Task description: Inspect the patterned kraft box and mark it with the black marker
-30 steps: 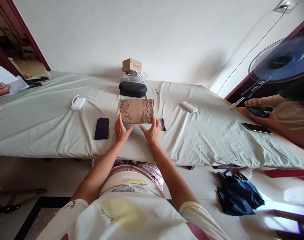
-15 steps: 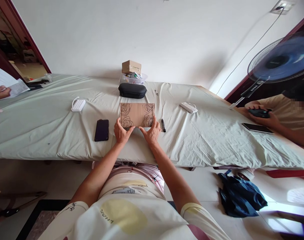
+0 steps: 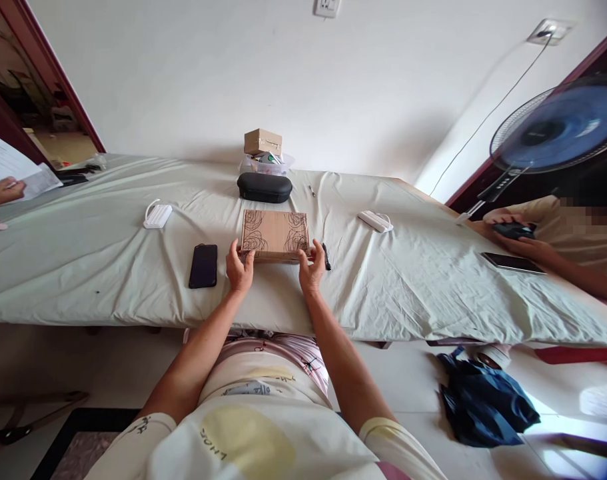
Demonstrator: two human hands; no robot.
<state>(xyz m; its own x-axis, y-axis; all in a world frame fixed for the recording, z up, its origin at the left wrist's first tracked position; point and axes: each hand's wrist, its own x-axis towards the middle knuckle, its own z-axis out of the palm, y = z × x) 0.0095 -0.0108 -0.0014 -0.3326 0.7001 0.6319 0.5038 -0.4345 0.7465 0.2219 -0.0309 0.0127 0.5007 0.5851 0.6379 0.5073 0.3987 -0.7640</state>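
Observation:
A flat brown cardboard box (image 3: 275,234) with dark swirl drawings lies on the pale green cloth over the table (image 3: 108,267). My left hand (image 3: 240,268) grips the box's near left corner, fingers curled on its edge. My right hand (image 3: 312,267) grips the near right corner the same way. A black pen (image 3: 326,255) lies just right of my right hand. A black phone (image 3: 203,265) lies to the left of my left hand.
Behind the box sit a black case (image 3: 264,187), a clear tub (image 3: 266,162) and a small carton (image 3: 262,141). White devices (image 3: 157,216) (image 3: 376,221) lie either side. A person at right holds a dark object (image 3: 513,230) near a phone (image 3: 512,263). A running fan (image 3: 558,127) stands right.
The box went from tilted up on its far edge to lying flat on the cloth. Both my hands moved from under its near edge to its near corners.

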